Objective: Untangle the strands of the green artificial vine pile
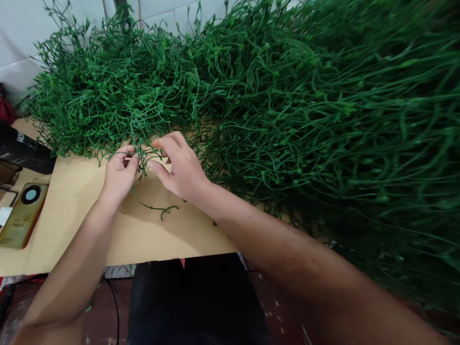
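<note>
My left hand [122, 168] pinches a thin green plant stem [145, 206] between thumb and fingertips, at the near edge of a large green heap. The stem's branched lower end trails down over the tan board. Facing it, my right hand [181, 165] reaches in with thumb and index finger apart. Its fingertips are beside a small tangle of green sprigs [143, 155] between the two hands. Whether they touch a sprig I cannot tell. The heap of green stems [108, 91] is made of thin, curling strands with small bud-like tips, and looks artificial.
More long green stems [323, 120] fill the right side. The tan board [82, 206] covers the tabletop. On the left are a black bottle [27, 148] lying tilted and a gold phone [25, 215]. White tiled wall [21, 33] stands behind.
</note>
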`<state>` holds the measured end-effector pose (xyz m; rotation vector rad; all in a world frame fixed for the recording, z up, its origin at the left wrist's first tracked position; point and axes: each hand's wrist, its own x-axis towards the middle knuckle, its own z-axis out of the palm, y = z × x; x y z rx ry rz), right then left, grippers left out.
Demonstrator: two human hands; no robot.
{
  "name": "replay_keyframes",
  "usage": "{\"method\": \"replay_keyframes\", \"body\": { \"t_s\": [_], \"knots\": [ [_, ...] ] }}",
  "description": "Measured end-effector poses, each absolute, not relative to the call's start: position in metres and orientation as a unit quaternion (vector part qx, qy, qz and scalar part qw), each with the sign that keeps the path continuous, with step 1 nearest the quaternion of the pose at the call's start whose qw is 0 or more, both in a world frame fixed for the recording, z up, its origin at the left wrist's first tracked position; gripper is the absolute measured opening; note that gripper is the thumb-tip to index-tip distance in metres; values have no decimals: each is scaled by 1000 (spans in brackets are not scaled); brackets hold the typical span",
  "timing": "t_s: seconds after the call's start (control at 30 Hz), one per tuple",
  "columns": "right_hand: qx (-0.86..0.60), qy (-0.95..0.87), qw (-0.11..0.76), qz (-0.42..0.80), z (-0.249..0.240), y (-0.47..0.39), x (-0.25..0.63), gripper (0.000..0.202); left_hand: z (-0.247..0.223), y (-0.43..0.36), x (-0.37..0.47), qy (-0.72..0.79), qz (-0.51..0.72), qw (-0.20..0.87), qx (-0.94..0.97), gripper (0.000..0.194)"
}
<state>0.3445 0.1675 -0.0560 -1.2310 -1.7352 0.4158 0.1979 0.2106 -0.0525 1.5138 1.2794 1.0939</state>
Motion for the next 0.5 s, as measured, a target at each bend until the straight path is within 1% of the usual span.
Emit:
{"method": "replay_keyframes", "body": {
  "t_s": [0.1,0.27,0.43,0.5],
  "knots": [
    [-496,-717,454,184,-59,172,344,20,-53,209,200,516,443,415,604,17],
    [-505,-714,445,194,-61,175,344,6,-49,206,203,513,449,403,611,19],
    [-505,-718,446,173,-62,175,342,12,-49,205,205,523,420,432,603,19],
    [-509,-720,439,172,-62,175,342,11,-50,204,205,520,408,439,609,18]
  ]
}}
